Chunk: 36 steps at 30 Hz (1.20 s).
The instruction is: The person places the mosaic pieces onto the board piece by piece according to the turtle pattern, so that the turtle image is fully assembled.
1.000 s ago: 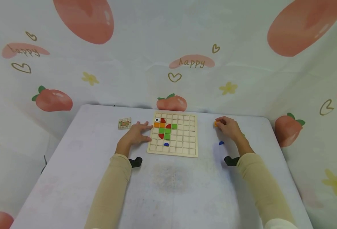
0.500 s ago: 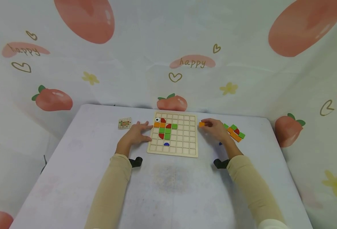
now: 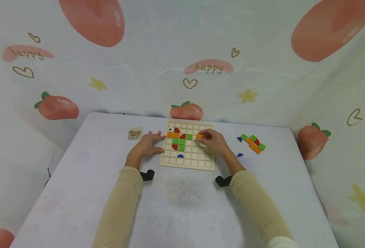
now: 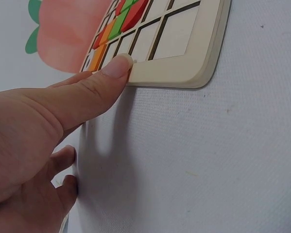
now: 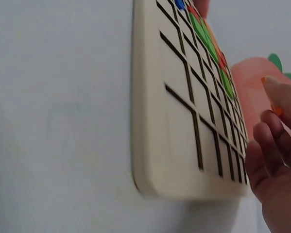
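A square wooden grid board (image 3: 201, 156) lies on the table, with green, red and orange tiles, an eye tile (image 3: 170, 129) and a blue half-round tile (image 3: 180, 156) in its left cells. My left hand (image 3: 146, 144) is spread at the board's left edge; in the left wrist view its thumb (image 4: 113, 70) rests on the rim. Over the board's upper right cells, my right hand (image 3: 214, 139) pinches an orange square tile (image 3: 199, 136) between thumb and fingers. That tile is mostly hidden behind the fingers in the right wrist view.
Right of the board lies a cluster of loose tiles, among them an orange tile (image 3: 255, 148) and a green tile (image 3: 262, 147). Two blue half-round tiles lie near it, one lower down (image 3: 240, 155). A small pattern card (image 3: 135, 133) sits left of my left hand.
My right hand has carried the orange square tile leftward from beside the loose tiles to over the board, uncovering the cluster. The left hand has stayed at the board's edge.
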Available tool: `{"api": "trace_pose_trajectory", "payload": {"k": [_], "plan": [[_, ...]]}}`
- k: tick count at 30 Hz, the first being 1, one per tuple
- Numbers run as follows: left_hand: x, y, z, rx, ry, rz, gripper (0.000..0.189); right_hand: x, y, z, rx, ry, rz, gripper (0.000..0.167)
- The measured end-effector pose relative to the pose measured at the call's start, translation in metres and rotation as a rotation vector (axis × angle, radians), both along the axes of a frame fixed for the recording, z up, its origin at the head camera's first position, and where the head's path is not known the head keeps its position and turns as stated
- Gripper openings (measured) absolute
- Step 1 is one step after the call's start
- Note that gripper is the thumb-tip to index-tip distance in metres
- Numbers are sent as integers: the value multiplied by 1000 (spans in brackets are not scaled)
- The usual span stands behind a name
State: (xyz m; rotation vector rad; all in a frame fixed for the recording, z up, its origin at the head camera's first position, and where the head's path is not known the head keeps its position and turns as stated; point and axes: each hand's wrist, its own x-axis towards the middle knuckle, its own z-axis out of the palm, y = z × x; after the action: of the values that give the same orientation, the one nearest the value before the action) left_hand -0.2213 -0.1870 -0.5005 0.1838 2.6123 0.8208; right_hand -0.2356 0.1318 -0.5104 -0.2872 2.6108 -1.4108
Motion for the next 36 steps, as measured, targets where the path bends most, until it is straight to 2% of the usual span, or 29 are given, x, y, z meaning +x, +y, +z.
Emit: {"api": "trace_pose_trajectory", "payload": {"k": [5, 11, 24, 30, 36], "plan": [[-1, 0, -1, 8, -7, 3, 74, 4, -19, -5, 14, 37, 47, 31], [-2, -1, 0, 6, -9, 4, 74, 5, -28, -8, 79, 61, 83, 31], [-2, -5, -1, 4, -9, -4, 74, 10, -40, -15, 177, 73, 45, 31], [-1, -4, -1, 10, -4, -13, 74, 10, -46, -20, 253, 137, 46, 32], [-2, -3, 0, 10, 10, -33, 74, 12, -47, -19, 281, 184, 40, 31]]}}
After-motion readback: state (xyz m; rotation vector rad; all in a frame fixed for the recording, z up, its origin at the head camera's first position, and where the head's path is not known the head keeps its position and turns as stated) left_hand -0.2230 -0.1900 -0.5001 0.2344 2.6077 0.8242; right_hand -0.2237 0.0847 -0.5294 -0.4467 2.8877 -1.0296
